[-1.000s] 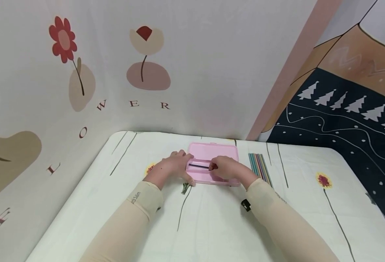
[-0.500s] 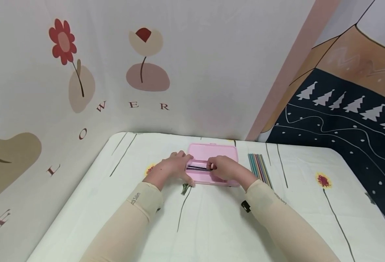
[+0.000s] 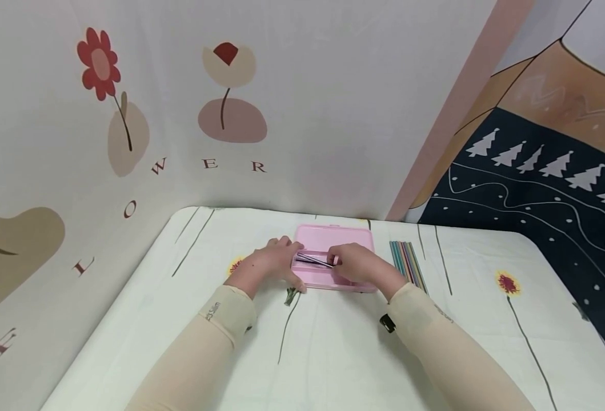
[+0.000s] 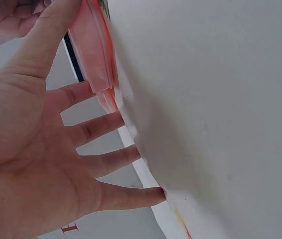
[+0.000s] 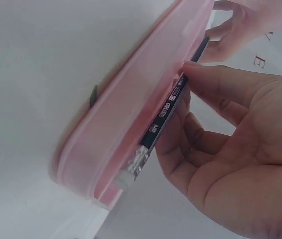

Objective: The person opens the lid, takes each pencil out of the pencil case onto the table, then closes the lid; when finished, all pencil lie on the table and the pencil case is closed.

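A pink pencil case [image 3: 333, 236] lies on the table with its lid folded back. My left hand [image 3: 277, 260] is at its left end; in the left wrist view the fingers are straight and spread, the thumb along the case wall [image 4: 88, 55]. My right hand [image 3: 355, 262] is over the tray and pinches a black pencil [image 5: 163, 112] between thumb and fingers. That pencil has a silver ferrule and a white eraser, and it slants over the case's edge in the right wrist view. More dark pencils [image 3: 308, 261] seem to lie in the tray, partly hidden by the right hand.
To the right of the case lies a row of several coloured pencils [image 3: 405, 258], partly behind the right forearm. A flower-printed white cloth [image 3: 343, 354] covers the table. Printed fabric [image 3: 323, 160] hangs behind the table's far edge.
A single dark pencil showed in the tray a second ago; several dark lengths show now. The right hand shifted slightly, and its pencil now slants. The left hand stayed in place.
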The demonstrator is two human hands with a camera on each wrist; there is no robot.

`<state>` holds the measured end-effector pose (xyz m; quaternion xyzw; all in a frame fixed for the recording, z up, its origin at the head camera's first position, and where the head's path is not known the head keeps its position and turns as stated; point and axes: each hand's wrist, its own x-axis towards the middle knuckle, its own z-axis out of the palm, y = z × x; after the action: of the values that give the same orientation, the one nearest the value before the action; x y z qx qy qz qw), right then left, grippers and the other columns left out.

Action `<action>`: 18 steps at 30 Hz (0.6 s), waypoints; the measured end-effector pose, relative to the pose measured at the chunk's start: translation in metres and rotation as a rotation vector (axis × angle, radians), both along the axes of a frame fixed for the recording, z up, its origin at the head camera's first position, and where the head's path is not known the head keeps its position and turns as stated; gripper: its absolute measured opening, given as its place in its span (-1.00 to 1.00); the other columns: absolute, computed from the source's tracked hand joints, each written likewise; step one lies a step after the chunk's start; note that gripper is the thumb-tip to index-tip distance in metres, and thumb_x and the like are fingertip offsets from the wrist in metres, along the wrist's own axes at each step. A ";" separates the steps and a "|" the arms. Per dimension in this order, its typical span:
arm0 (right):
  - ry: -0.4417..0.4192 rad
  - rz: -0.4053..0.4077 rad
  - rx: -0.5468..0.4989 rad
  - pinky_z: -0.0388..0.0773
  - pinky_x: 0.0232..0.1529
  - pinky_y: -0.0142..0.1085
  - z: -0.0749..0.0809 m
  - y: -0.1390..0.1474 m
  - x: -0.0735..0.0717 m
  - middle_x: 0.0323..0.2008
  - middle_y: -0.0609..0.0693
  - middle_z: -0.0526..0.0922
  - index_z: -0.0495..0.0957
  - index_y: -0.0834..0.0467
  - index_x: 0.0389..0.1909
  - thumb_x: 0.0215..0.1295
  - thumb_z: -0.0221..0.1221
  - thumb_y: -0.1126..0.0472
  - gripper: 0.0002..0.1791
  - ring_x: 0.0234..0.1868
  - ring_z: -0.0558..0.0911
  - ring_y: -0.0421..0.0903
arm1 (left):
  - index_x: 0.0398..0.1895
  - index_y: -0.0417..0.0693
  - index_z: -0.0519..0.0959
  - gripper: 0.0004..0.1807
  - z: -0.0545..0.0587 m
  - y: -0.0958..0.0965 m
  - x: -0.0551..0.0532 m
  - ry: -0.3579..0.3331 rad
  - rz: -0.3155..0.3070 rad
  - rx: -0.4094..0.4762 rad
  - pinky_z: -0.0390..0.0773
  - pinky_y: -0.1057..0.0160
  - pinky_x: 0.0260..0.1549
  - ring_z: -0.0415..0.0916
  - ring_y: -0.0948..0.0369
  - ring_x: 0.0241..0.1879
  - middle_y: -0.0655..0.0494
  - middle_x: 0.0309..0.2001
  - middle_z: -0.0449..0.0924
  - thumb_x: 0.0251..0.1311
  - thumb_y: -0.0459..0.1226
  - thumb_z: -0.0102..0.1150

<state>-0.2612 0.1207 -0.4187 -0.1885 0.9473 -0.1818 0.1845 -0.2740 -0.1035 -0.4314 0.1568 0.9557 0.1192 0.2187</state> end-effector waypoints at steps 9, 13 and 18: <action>-0.091 -0.103 -0.023 0.52 -0.54 -0.31 0.009 0.014 0.008 -0.12 0.12 0.65 0.57 0.21 0.14 0.63 0.09 0.28 -0.79 -0.39 0.58 -0.07 | 0.69 0.10 0.20 0.22 0.001 0.001 0.000 -0.008 -0.007 0.002 0.37 -0.39 0.49 0.20 -0.11 0.54 -0.10 0.57 0.26 0.00 0.24 0.63; -0.100 -0.149 -0.057 0.52 -0.58 -0.35 0.007 0.024 0.010 -0.16 0.13 0.64 0.54 0.26 0.19 0.66 0.08 0.24 -0.75 -0.48 0.57 -0.09 | 0.68 0.10 0.22 0.21 0.000 0.001 0.000 -0.005 0.000 0.002 0.36 -0.40 0.50 0.20 -0.11 0.54 -0.09 0.57 0.27 -0.01 0.23 0.63; -0.084 -0.196 -0.096 0.58 -0.44 -0.33 0.002 0.038 0.014 -0.16 0.14 0.67 0.53 0.31 0.19 0.64 0.12 0.22 -0.71 -0.41 0.60 -0.10 | 0.68 0.10 0.22 0.22 0.000 0.001 -0.001 -0.004 -0.001 -0.010 0.36 -0.41 0.49 0.21 -0.11 0.54 -0.10 0.58 0.27 -0.01 0.24 0.63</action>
<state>-0.2474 0.1589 -0.4170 -0.0956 0.9428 -0.2520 0.1960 -0.2745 -0.1024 -0.4319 0.1560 0.9558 0.1147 0.2214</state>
